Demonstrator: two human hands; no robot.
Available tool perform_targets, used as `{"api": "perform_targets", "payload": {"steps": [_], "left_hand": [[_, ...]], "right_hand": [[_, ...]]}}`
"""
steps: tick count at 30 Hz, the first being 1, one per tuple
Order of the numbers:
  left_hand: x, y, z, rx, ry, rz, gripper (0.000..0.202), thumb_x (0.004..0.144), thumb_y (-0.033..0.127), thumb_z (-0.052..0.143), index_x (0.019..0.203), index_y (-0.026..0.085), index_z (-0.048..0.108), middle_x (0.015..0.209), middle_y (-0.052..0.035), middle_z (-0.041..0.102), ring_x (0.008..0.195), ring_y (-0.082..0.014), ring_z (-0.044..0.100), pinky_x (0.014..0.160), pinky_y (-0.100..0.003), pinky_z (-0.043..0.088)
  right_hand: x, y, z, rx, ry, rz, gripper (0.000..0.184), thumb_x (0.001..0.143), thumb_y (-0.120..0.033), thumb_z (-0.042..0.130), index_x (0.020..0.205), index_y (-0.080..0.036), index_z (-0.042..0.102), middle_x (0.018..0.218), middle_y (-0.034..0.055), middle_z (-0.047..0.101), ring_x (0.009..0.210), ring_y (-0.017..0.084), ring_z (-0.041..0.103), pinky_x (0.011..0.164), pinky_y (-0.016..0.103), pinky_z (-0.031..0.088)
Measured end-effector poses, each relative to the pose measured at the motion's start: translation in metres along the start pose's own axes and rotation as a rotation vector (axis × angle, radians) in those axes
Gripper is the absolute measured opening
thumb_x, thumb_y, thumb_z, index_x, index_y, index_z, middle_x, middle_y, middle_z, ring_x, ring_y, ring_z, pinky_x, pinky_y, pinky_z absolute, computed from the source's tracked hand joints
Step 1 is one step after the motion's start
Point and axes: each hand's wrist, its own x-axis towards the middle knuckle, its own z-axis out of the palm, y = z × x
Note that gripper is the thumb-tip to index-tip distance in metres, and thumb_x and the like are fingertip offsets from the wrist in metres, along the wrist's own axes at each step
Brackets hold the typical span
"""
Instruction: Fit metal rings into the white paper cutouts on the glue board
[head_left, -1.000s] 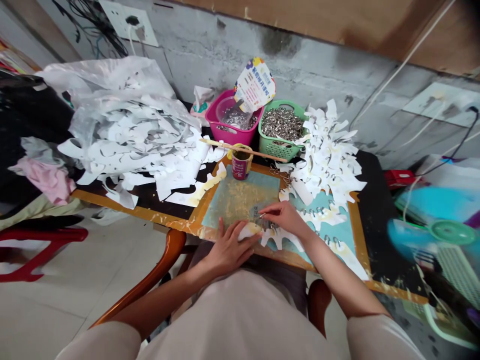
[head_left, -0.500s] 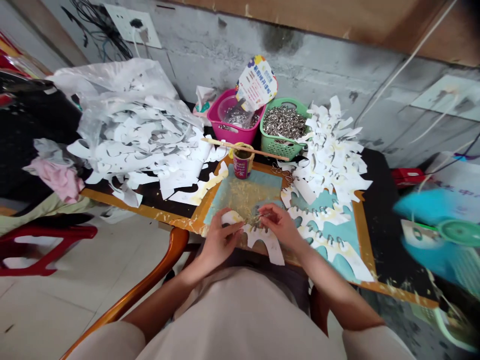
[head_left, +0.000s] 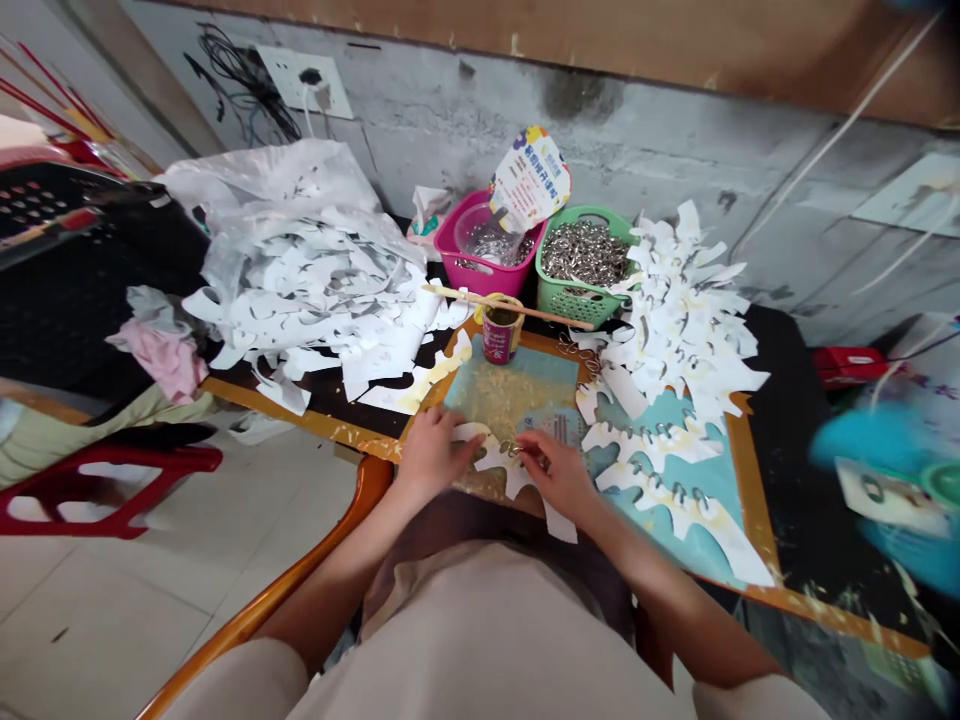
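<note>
My left hand (head_left: 431, 452) pinches the left end of a white paper cut-out (head_left: 501, 460) at the near edge of the work board (head_left: 739, 420). My right hand (head_left: 559, 470) is closed over the same cut-out's middle, fingertips at a small metal ring (head_left: 514, 449) on it. The cut-out lies over a glue-smeared teal mat (head_left: 517, 390). Just beyond stands a small glue can (head_left: 501, 335) with a wooden stick (head_left: 502, 303) laid across it.
A pink basket (head_left: 480, 262) and a green basket (head_left: 581, 270) of metal rings stand at the back. A large heap of white cut-outs (head_left: 315, 290) lies left, ringed cut-outs (head_left: 679, 330) right. A red stool (head_left: 97, 485) stands on the floor left; a blue fan (head_left: 892, 460) right.
Both hands lifted the cut-out off the mat, then brought it down toward the board's near edge. The camera view shifted left, so everything sits further right in frame.
</note>
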Motion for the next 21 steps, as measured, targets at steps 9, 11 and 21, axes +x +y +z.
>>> {"api": "perform_targets", "payload": {"steps": [9, 11, 21], "left_hand": [[0.006, 0.012, 0.008, -0.634, -0.133, -0.173, 0.023, 0.077, 0.037, 0.070, 0.084, 0.016, 0.066, 0.075, -0.0015, 0.063, 0.069, -0.0153, 0.060, 0.060, -0.025, 0.047], [0.003, 0.014, 0.008, -0.737, -0.127, -0.236, 0.026, 0.075, 0.039, 0.074, 0.082, 0.015, 0.066, 0.074, -0.0010, 0.064, 0.065, -0.0139, 0.060, 0.058, -0.024, 0.046], [-0.008, 0.013, 0.013, -0.948, -0.123, -0.255, 0.027, 0.079, 0.039, 0.073, 0.085, 0.015, 0.061, 0.091, -0.0051, 0.070, 0.083, -0.0164, 0.067, 0.073, -0.028, 0.054]], "right_hand": [[0.023, -0.007, -0.006, 0.136, 0.081, 0.050, 0.005, 0.088, -0.028, 0.059, 0.085, -0.023, 0.061, 0.079, 0.0009, 0.066, 0.072, 0.016, 0.062, 0.069, 0.028, 0.048], [0.033, -0.007, 0.000, 0.184, 0.036, 0.072, 0.006, 0.085, -0.028, 0.062, 0.085, -0.022, 0.063, 0.078, 0.0003, 0.066, 0.071, 0.015, 0.060, 0.066, 0.026, 0.046], [0.044, -0.012, 0.019, 0.118, -0.020, 0.121, 0.008, 0.082, -0.021, 0.061, 0.084, -0.020, 0.069, 0.077, 0.0016, 0.071, 0.069, 0.015, 0.062, 0.068, 0.027, 0.049]]}}
